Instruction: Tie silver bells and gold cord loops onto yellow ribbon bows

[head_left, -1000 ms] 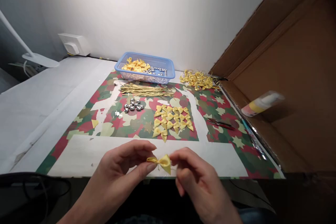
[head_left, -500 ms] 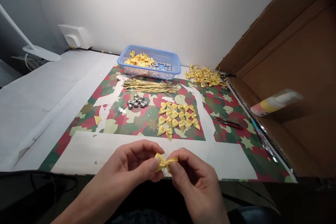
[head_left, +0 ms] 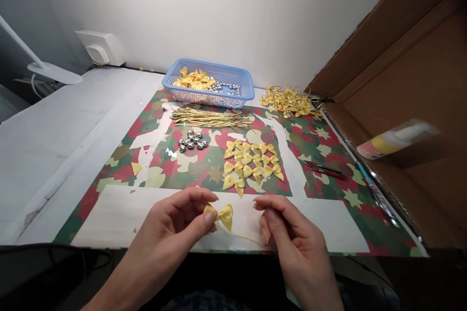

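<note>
Low in the frame, a bow [head_left: 221,214] is pinched by the left hand [head_left: 175,226]; its thread [head_left: 245,238] is pinched taut by the right hand [head_left: 288,233].

A craft worktable: rows of yellow ribbon bows [head_left: 252,161]; silver bells [head_left: 192,140]; a blue basket [head_left: 243,88].

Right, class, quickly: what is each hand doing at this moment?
Left hand: closed, pinching the yellow bow.
Right hand: fingers pinched on the thin thread trailing from the bow.
</note>
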Demonstrator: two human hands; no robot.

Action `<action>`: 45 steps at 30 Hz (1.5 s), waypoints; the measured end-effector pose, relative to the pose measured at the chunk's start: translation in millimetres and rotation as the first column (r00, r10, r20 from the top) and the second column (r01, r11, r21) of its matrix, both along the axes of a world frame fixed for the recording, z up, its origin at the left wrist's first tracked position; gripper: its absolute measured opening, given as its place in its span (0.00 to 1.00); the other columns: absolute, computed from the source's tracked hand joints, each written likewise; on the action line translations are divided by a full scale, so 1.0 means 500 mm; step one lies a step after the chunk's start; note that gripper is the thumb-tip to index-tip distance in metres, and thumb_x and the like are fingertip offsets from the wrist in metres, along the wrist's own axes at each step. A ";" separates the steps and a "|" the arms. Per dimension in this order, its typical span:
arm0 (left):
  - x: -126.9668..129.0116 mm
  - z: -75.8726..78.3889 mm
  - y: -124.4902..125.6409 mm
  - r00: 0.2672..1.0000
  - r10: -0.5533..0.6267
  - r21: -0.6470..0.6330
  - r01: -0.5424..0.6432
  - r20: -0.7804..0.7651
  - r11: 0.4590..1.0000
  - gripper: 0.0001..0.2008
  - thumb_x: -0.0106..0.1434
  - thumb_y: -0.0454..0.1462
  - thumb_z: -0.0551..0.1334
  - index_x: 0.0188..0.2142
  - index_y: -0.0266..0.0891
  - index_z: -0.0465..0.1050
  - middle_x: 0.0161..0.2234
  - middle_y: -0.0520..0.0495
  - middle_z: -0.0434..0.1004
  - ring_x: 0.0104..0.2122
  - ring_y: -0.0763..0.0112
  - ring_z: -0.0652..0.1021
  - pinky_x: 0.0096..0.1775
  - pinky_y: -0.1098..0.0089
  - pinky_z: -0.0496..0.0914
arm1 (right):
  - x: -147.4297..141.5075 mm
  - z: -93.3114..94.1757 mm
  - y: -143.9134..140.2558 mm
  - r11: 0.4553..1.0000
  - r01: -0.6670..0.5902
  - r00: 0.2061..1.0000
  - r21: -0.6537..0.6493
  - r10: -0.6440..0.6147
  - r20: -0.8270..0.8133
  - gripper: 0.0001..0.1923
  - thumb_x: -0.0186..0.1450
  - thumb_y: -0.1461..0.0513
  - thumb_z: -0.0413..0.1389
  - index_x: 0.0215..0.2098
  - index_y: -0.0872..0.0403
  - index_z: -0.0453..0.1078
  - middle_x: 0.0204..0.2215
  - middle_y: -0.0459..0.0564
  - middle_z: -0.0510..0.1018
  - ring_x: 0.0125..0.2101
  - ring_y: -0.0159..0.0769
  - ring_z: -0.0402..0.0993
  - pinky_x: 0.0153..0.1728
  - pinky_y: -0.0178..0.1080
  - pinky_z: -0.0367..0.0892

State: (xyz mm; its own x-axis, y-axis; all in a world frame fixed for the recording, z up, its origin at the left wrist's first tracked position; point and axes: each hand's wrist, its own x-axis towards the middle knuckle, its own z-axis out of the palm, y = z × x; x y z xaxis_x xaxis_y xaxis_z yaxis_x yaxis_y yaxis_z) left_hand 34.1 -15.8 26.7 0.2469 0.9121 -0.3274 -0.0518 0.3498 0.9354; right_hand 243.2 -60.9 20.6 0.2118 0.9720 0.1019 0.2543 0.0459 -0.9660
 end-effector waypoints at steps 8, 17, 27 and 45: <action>-0.007 0.002 0.023 0.997 0.020 0.081 -0.013 -0.081 0.997 0.09 0.63 0.41 0.71 0.43 0.43 0.82 0.33 0.50 0.85 0.33 0.67 0.81 0.34 0.74 0.74 | -0.029 -0.004 0.025 0.999 -0.031 0.985 0.043 0.037 -0.169 0.08 0.74 0.59 0.57 0.49 0.48 0.74 0.30 0.44 0.81 0.20 0.25 0.74 0.25 0.28 0.73; -0.016 0.007 0.029 0.991 0.044 0.152 -0.025 -0.123 0.988 0.08 0.64 0.42 0.70 0.38 0.41 0.82 0.34 0.48 0.85 0.34 0.64 0.82 0.36 0.70 0.75 | -0.056 0.002 0.021 0.984 -0.169 0.972 0.055 0.175 -0.156 0.12 0.76 0.56 0.53 0.39 0.52 0.75 0.23 0.43 0.74 0.17 0.25 0.69 0.19 0.28 0.65; -0.005 -0.008 0.043 0.713 0.059 0.468 0.392 -0.698 0.792 0.12 0.72 0.36 0.57 0.38 0.41 0.80 0.36 0.44 0.81 0.37 0.59 0.80 0.37 0.64 0.73 | -0.066 -0.026 0.041 0.984 -0.174 0.980 0.033 0.176 -0.087 0.13 0.76 0.54 0.51 0.43 0.52 0.73 0.27 0.45 0.75 0.20 0.26 0.67 0.22 0.30 0.65; -0.054 0.000 0.193 0.641 0.291 0.575 0.290 -0.710 0.765 0.11 0.67 0.37 0.60 0.35 0.41 0.82 0.40 0.39 0.83 0.39 0.50 0.81 0.43 0.56 0.74 | -0.055 -0.047 0.043 0.980 -0.189 0.954 0.056 0.197 -0.227 0.11 0.76 0.54 0.52 0.42 0.51 0.73 0.28 0.43 0.73 0.19 0.24 0.63 0.21 0.29 0.60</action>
